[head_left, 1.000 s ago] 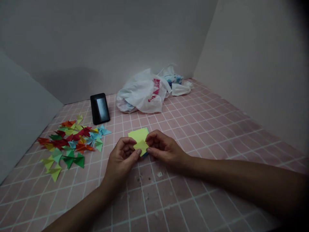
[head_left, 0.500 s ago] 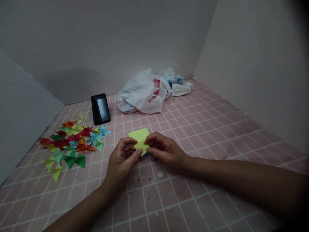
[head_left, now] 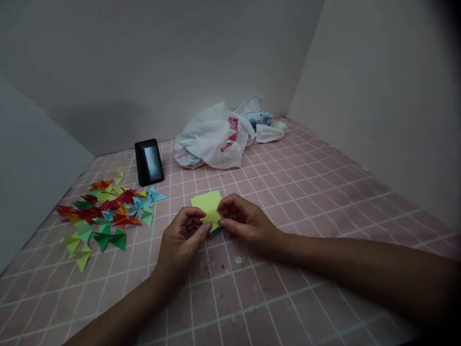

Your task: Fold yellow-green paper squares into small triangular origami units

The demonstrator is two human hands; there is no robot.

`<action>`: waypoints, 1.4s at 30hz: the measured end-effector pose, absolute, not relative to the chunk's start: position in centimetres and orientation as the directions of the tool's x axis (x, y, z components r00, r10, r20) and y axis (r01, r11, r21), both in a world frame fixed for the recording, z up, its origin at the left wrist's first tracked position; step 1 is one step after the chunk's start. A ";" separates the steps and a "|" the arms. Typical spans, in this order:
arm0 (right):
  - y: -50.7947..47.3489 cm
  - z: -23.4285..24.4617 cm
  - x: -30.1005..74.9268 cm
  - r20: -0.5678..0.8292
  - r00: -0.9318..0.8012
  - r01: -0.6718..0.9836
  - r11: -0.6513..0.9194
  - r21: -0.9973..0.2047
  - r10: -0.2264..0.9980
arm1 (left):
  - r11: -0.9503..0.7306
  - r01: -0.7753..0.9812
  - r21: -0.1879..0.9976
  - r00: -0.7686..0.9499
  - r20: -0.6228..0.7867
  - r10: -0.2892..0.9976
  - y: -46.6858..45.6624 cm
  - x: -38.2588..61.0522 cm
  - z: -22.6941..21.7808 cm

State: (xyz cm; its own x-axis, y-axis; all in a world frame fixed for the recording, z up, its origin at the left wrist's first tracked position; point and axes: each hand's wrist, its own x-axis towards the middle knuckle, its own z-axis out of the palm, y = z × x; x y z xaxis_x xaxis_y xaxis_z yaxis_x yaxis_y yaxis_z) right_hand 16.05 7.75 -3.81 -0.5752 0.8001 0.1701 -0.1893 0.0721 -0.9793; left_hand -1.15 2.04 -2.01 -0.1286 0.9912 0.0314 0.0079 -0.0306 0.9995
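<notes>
A small yellow paper piece (head_left: 211,217) is pinched between my left hand (head_left: 182,240) and my right hand (head_left: 242,222), low over the pink tiled floor (head_left: 306,192). Both hands have their fingertips closed on it, left from the left side, right from the right. Just behind and under the piece lies a stack of square paper sheets (head_left: 206,200), yellow on top with a blue edge showing.
A heap of folded paper triangles (head_left: 104,214) in red, green, yellow, orange and blue lies to the left. A black phone (head_left: 149,161) stands propped behind it. A white plastic bag (head_left: 216,137) sits against the far wall. Grey walls close in left, back and right.
The yellow piece between my fingers looks narrower and more folded than a second ago. Both hands stay in nearly the same spot.
</notes>
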 end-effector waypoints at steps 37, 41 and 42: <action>7.9 -3.8 16.2 0.199 -0.560 -0.158 0.133 -0.979 0.804 | -0.034 0.043 0.998 -0.131 0.040 0.991 2.1 -1.2 -2.0; 7.8 -3.6 16.2 0.211 -0.553 -0.154 0.150 -0.977 0.806 | -0.049 0.036 0.998 -0.130 0.053 0.990 2.0 -1.2 -2.1; 7.8 -3.5 16.2 0.207 -0.561 -0.142 0.153 -0.978 0.801 | -0.054 0.041 0.998 -0.125 0.059 0.990 2.0 -1.2 -2.1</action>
